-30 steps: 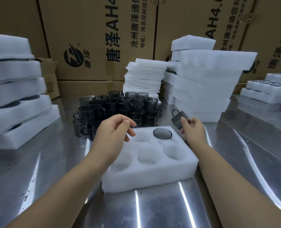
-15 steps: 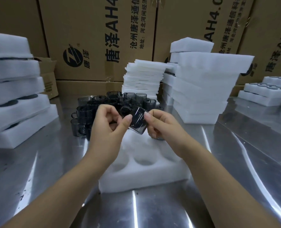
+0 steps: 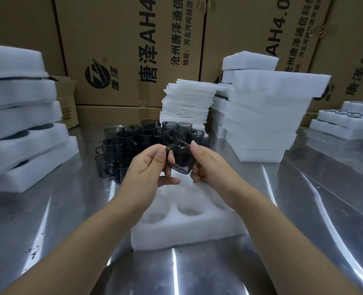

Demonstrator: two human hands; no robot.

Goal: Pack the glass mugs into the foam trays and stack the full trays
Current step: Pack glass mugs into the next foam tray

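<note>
Since a second ago my right hand [image 3: 212, 171] has brought the small smoky dark glass mug [image 3: 182, 160] in from the tray's right side to the middle. My left hand [image 3: 148, 169] has come up to meet it. Over the last half second the mug has turned, so its loop handle now sits by my left thumb.

Both hands are close together and pinch the one mug between fingertips and thumbs. They hold it in the air above the far half of the white six-pocket foam tray [image 3: 189, 237], clear of the foam.

The three near pockets of that tray are empty. My hands hide the far row, so I cannot tell what it holds now, though one mug sat there a second ago. At best this tray is barely begun.

A crowded cluster of matching dark glass mugs [image 3: 131, 143] waits unpacked on the shiny steel table [image 3: 304, 209], just beyond the tray.

At the left stands a leaning stack of filled white foam trays [image 3: 21, 126], with dark mugs showing between the layers. A lower group of filled trays [image 3: 342, 122] sits far right.

A tall pile of white foam trays [image 3: 265, 124] waits behind on the right. Beside it is a stack of thin white foam sheets [image 3: 187, 103].

I judge a good part packed, with much still left.
</note>
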